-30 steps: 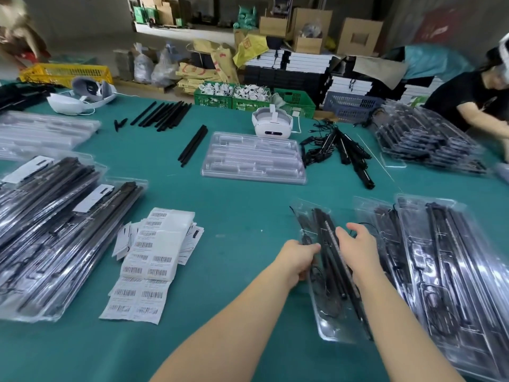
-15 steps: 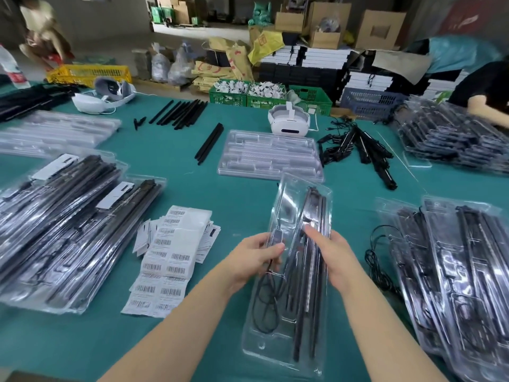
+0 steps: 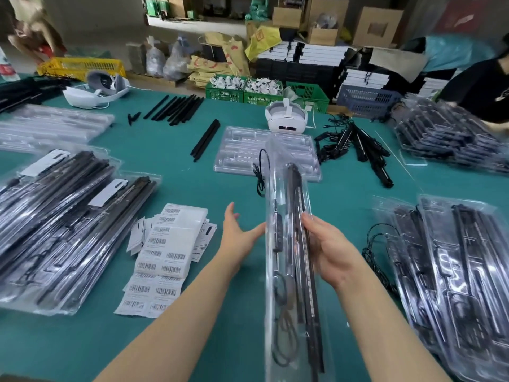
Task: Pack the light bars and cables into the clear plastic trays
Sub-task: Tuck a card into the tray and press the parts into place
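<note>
Two hands worked over a green desk [image 3: 176, 172]. The right hand [image 3: 329, 248] gripped a packed tray [image 3: 287, 244] from its right side, fingers curled onto the plastic; the left hand [image 3: 238, 234] was spread flat with straight fingers, its fingertips just at the tray's left edge, gripping nothing. The tray was held up off the desk, turned nearly on edge and running away from the person, blurred along its length. Inside it showed a black light bar [image 3: 305, 257] on the right and a coiled cable [image 3: 283, 321] lower left. A loose cable end [image 3: 260, 172] hung out near the tray's far end.

Beyond it, an empty clear tray [image 3: 245, 150] lay flat on the desk, with a white headset [image 3: 286, 119] just behind. Left of that tray lay a pair of bars [image 3: 206, 140], and farther back a row of bars [image 3: 176, 108]. A tangle of bars and cables [image 3: 355, 144] lay to the right of the empty tray.

Packed trays were stacked at the right [image 3: 451, 271] and in two piles at the left [image 3: 63, 224]. Barcode labels [image 3: 162, 255] lay heaped between the left piles and the left hand. A second headset [image 3: 95, 91] sat at the far left, near more empty trays [image 3: 52, 125]. Another person's dark sleeve [image 3: 479, 86] showed at far right, beside another pile of trays [image 3: 446, 139].
</note>
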`<state>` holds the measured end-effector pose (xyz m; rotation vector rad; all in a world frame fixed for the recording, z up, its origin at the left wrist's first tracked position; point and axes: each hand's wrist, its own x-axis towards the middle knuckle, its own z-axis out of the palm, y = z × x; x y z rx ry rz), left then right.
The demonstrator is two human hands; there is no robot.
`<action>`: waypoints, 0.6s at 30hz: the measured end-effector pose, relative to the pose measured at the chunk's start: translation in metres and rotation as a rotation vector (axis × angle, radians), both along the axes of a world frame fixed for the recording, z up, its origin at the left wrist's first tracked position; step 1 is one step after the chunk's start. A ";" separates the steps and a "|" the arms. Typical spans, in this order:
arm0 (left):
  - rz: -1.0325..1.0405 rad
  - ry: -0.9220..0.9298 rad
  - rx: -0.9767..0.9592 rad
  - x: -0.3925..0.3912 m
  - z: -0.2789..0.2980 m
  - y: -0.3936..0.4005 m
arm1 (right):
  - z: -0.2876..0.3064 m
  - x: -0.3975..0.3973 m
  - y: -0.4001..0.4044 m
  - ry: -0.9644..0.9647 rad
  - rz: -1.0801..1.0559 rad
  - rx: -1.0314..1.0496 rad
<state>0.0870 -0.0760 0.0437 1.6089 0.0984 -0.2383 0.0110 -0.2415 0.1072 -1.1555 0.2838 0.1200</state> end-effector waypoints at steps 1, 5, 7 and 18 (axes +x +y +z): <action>-0.054 -0.002 -0.010 0.001 0.000 -0.005 | 0.003 -0.002 -0.002 -0.017 0.022 0.013; -0.098 -0.002 0.007 0.006 0.003 -0.016 | 0.008 -0.008 -0.014 -0.079 0.080 0.032; -0.053 0.034 -0.057 0.008 0.006 -0.018 | 0.006 -0.008 -0.019 -0.071 0.064 0.030; -0.362 -0.111 -0.083 0.005 0.023 -0.009 | -0.003 -0.009 -0.020 -0.097 0.223 0.056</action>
